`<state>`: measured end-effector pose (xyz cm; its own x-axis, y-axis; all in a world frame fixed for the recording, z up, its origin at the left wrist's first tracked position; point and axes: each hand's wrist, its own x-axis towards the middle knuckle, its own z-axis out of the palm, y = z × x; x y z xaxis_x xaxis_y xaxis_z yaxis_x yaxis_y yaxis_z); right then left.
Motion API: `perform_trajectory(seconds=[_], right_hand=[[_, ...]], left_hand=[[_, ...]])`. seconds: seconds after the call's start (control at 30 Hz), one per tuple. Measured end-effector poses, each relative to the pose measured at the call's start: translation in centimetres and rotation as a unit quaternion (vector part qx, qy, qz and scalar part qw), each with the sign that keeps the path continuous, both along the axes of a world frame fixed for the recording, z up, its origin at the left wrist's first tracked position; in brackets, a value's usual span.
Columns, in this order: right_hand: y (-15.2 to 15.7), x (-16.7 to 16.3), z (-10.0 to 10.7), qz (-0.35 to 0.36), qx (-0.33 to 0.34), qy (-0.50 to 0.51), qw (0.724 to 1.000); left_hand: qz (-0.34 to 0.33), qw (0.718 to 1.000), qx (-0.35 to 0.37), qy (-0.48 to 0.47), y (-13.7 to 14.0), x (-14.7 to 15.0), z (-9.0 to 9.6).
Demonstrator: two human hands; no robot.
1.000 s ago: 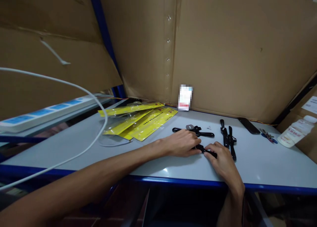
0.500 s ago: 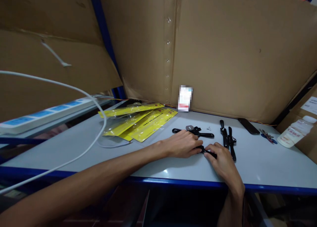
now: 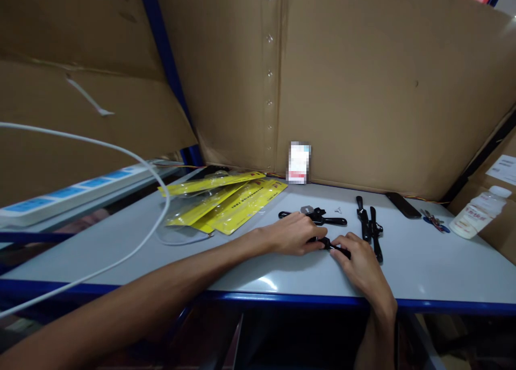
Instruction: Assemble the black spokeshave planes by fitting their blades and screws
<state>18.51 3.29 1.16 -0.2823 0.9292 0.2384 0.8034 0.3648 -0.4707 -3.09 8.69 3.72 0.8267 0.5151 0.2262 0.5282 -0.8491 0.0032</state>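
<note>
Both hands grip one black spokeshave point(image 3: 327, 243) low over the grey tabletop. My left hand point(image 3: 296, 234) is closed on its left part, hiding that handle. My right hand point(image 3: 360, 260) pinches the right handle between thumb and fingers. Just behind my left hand lies another black spokeshave point(image 3: 334, 220), partly covered by the hand. A flat metal blade point(image 3: 307, 210) rests beside it, and small silvery screws point(image 3: 338, 211) sit to the right. Two more spokeshaves, one farther back point(image 3: 364, 225) and one nearer point(image 3: 376, 236), lie side by side to the right of my right hand.
Yellow plastic packages point(image 3: 245, 203) are heaped at left on the table point(image 3: 419, 268). A white cable point(image 3: 137, 157) loops in front, near a power strip point(image 3: 76, 190). Toward the right are a dark phone point(image 3: 403, 205), keys point(image 3: 434, 221) and a bottle point(image 3: 478, 214). Cardboard point(image 3: 363, 90) walls the back.
The view has shifted slightly. My left fingers have drawn back a little, baring more of the middle of the held spokeshave; my right hand keeps its pinch.
</note>
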Motion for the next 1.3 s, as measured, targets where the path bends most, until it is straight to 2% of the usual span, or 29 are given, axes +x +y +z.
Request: perform_trajectory(seconds=[0.13,0.4,0.6,0.73,1.03,1.3], right_hand=[[0.0,0.0,0.0,-0.001,0.003,-0.007,1.0],[0.0,0.2,-0.1,0.006,0.01,-0.015,1.0],[0.0,0.1,-0.1,0.002,0.008,-0.015,1.0],[-0.1,0.0,0.1,0.001,0.002,-0.012,1.0],[0.0,0.1,0.0,-0.001,0.009,-0.014,1.0],[0.0,0.1,0.1,0.001,0.005,-0.019,1.0]], left_hand=[[0.007,1.0,0.025,0.012,0.3,0.0,-0.5],[-0.057,0.993,-0.081,-0.066,-0.1,0.1,-0.1],[-0.01,1.0,-0.001,-0.01,-0.1,0.0,0.1],[-0.009,0.999,0.032,0.015,0.1,-0.1,0.0],[-0.014,0.997,-0.073,-0.035,-0.3,-0.1,0.8],[-0.006,1.0,-0.01,-0.007,0.1,-0.5,0.5]])
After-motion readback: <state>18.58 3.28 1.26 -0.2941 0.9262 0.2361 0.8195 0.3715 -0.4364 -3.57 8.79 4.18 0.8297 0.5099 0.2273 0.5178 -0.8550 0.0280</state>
